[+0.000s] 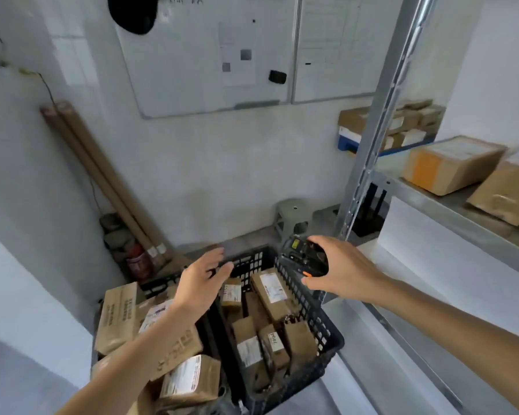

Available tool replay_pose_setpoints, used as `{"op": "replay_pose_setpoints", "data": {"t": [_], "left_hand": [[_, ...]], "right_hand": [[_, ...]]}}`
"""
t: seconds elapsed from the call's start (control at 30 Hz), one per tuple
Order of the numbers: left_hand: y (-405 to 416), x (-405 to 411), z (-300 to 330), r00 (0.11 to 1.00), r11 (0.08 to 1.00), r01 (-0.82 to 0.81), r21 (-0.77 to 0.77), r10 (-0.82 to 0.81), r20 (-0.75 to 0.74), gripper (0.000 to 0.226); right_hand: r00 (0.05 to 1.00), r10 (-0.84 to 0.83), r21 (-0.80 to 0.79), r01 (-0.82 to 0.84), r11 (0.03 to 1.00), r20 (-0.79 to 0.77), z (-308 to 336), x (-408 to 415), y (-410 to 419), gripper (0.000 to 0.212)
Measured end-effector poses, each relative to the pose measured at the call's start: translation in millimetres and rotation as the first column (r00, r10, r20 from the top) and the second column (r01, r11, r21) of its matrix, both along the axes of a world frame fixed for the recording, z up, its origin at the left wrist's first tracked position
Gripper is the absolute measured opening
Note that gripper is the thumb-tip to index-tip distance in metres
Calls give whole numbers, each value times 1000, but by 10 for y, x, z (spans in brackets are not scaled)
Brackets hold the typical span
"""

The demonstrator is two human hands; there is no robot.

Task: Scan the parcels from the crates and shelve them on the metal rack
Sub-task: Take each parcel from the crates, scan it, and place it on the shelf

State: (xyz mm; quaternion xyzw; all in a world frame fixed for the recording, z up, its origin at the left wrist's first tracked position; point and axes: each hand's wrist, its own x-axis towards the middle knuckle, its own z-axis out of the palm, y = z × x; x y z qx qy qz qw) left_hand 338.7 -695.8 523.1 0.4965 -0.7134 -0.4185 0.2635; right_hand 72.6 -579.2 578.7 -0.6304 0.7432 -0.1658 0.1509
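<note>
Fingers [318, 245] of the right hand [339, 269] curl around a black handheld scanner with an orange button [304, 259]; left hand [200, 281] fingers spread loosely above the black plastic lattice crate [327, 330] of brown cardboard parcels [270, 292] at six o'clock.

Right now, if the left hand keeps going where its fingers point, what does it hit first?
Probably the far rim of the black crate: the left hand is open, fingers aimed forward over it. Depth is unclear.

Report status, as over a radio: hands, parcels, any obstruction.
Left hand open above crate. Right hand holds scanner. Parcels still crated. Nothing in the way.
</note>
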Motion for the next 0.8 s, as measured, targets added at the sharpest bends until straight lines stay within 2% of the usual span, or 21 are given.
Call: {"op": "replay_pose_setpoints", "data": {"t": [0.17, 0.5, 0.8], "left_hand": [[-648, -535, -1047, 999, 985, -33, 171, 27, 41, 49], [-1422, -1364, -2923, 993, 902, -97, 420, 58, 105, 50], [-1681, -1588, -3941, 985, 855, -64, 515, -29, 170, 54]], "right_hand": [[997, -64, 105, 59, 993, 49, -1021, -507, -638, 53], [972, -182, 331, 124, 936, 150, -3052, -955, -1291, 55], [946, -264, 377, 180, 908, 187, -3947, -1060, -1554, 50]]}}
